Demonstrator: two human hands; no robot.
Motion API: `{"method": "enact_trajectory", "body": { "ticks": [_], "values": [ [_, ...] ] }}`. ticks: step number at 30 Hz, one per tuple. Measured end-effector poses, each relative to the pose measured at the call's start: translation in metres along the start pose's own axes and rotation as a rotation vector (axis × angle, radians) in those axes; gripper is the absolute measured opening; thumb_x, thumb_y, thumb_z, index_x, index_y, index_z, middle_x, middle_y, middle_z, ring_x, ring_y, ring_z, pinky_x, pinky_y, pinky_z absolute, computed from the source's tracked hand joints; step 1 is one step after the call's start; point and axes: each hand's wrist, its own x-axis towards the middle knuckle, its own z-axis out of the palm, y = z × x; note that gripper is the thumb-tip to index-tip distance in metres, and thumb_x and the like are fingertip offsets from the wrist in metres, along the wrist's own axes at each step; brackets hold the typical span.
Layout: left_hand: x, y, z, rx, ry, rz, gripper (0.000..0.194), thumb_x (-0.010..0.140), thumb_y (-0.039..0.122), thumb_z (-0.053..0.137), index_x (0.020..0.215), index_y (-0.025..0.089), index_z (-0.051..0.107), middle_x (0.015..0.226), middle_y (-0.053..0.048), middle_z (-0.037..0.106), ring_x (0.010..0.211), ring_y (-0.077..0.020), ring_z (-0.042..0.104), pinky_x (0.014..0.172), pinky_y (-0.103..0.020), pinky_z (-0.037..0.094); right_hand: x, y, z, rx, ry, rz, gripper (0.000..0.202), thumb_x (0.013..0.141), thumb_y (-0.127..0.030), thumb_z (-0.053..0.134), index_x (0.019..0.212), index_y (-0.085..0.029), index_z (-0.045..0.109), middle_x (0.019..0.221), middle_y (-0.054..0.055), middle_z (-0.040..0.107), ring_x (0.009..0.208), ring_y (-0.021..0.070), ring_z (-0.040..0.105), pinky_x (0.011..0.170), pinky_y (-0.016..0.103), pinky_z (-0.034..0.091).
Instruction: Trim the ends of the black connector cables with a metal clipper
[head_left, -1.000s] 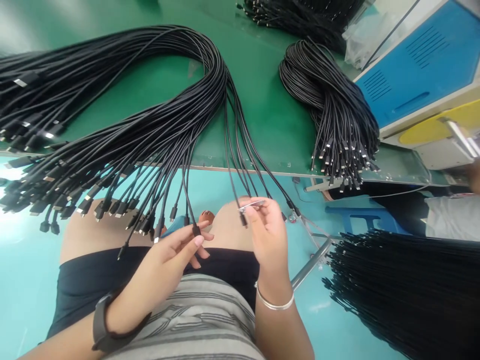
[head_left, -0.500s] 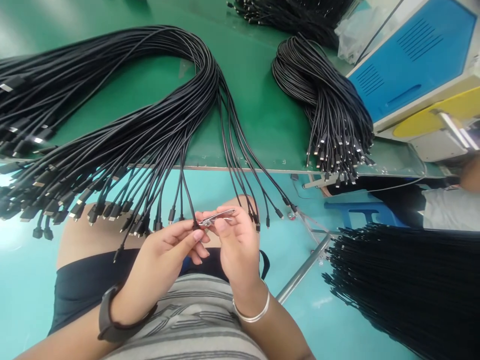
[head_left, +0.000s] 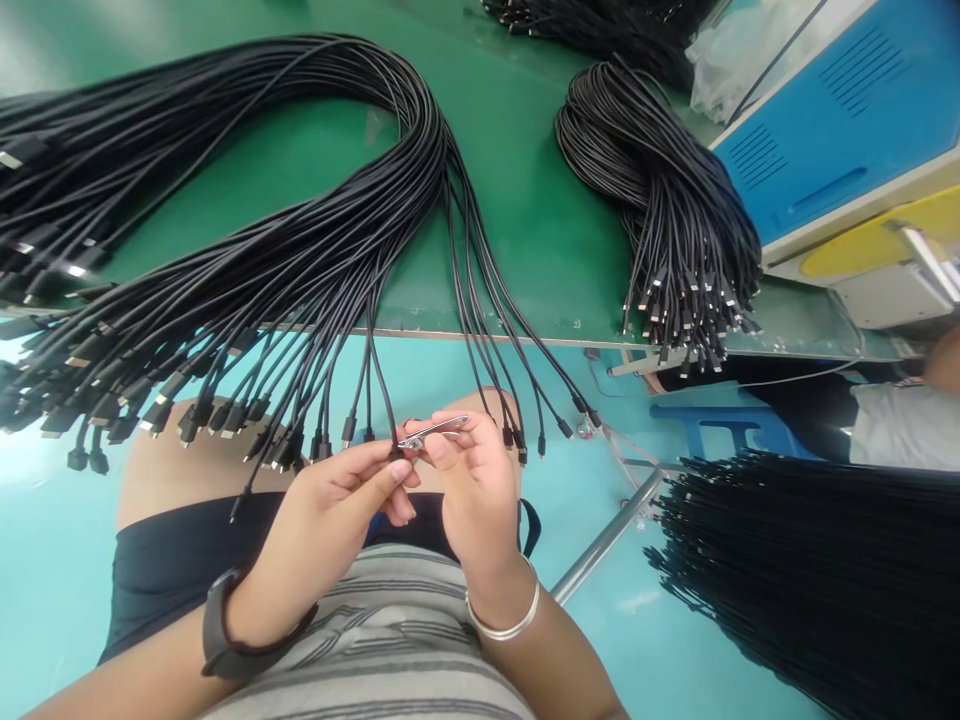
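Note:
My left hand pinches the end of a black cable between thumb and fingers, above my lap. In my right hand is a small silver nail clipper, held between thumb and fingers. The clipper's tip touches or nearly touches the cable end at my left fingertips. That cable hangs from a large looped bundle of black cables on the green table. Many connector ends of the bundle hang over the table's front edge.
Another cable bundle lies at the right, beside a blue and white machine. A dark mass of cables fills the lower right, near a metal bar and a blue stool. Part of another person shows at the right edge.
The view has shifted slightly, so the table and bundles appear a little further right. The clipper's lever looks more closed against its body; both hands keep their holds.

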Motion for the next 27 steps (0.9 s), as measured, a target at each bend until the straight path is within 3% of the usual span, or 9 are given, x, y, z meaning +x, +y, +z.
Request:
{"method": "enact_trajectory", "body": {
  "ticks": [7,11,15,19,24,27],
  "values": [
    [0.000,-0.006,-0.002,0.017,-0.027,-0.032,0.023,0.090,0.042,0.066,0.091,0.020,0.072,0.067,-0.002,0.071,0.063,-0.0167,0.065,0.065,-0.025,0.053,0.001,0.004,0.002,0.014,0.057,0.014,0.013,0.089,-0.032,0.069,0.095,-0.022,0.063,0.088,0.002,0.078,0.083,0.0155,0.076,0.073,0.027,0.063],
    [0.002,-0.007,0.001,-0.095,-0.034,-0.094,0.024,0.087,0.042,0.070,0.092,0.018,0.068,0.060,-0.001,0.069,0.057,-0.0155,0.065,0.060,-0.023,0.052,0.002,0.008,0.003,0.055,0.083,0.023,0.016,0.089,-0.034,0.069,0.095,-0.021,0.062,0.088,0.002,0.076,0.080,0.0166,0.077,0.076,0.031,0.064],
    [0.003,-0.007,0.005,-0.316,0.013,-0.204,0.032,0.075,0.039,0.082,0.083,0.018,0.059,0.060,-0.002,0.072,0.049,-0.0141,0.064,0.052,-0.022,0.052,0.001,0.010,0.001,0.091,0.085,0.015,0.020,0.088,-0.035,0.071,0.097,-0.021,0.061,0.090,0.002,0.076,0.081,0.0177,0.077,0.078,0.033,0.065],
    [0.004,-0.005,0.007,-0.384,0.070,-0.280,0.042,0.064,0.039,0.091,0.073,0.016,0.057,0.071,-0.009,0.077,0.059,-0.0197,0.072,0.051,-0.023,0.056,0.001,0.009,-0.001,0.103,0.088,0.009,0.020,0.088,-0.035,0.072,0.097,-0.021,0.061,0.091,0.001,0.075,0.081,0.0177,0.078,0.080,0.034,0.065],
    [0.003,-0.001,0.008,-0.373,0.062,-0.227,0.040,0.066,0.040,0.090,0.075,0.014,0.061,0.071,-0.009,0.076,0.065,-0.0233,0.075,0.052,-0.026,0.060,0.003,0.008,-0.001,0.110,0.073,0.035,0.019,0.087,-0.035,0.073,0.096,-0.021,0.063,0.088,0.002,0.076,0.086,0.0183,0.077,0.079,0.031,0.064],
    [0.000,0.001,0.009,-0.331,0.043,-0.155,0.035,0.072,0.043,0.085,0.083,0.014,0.067,0.082,-0.011,0.078,0.072,-0.0247,0.075,0.058,-0.029,0.063,0.005,0.009,-0.001,0.141,0.069,0.060,0.020,0.087,-0.035,0.073,0.096,-0.020,0.063,0.088,0.003,0.076,0.085,0.0188,0.077,0.077,0.032,0.064]
  ]
}}
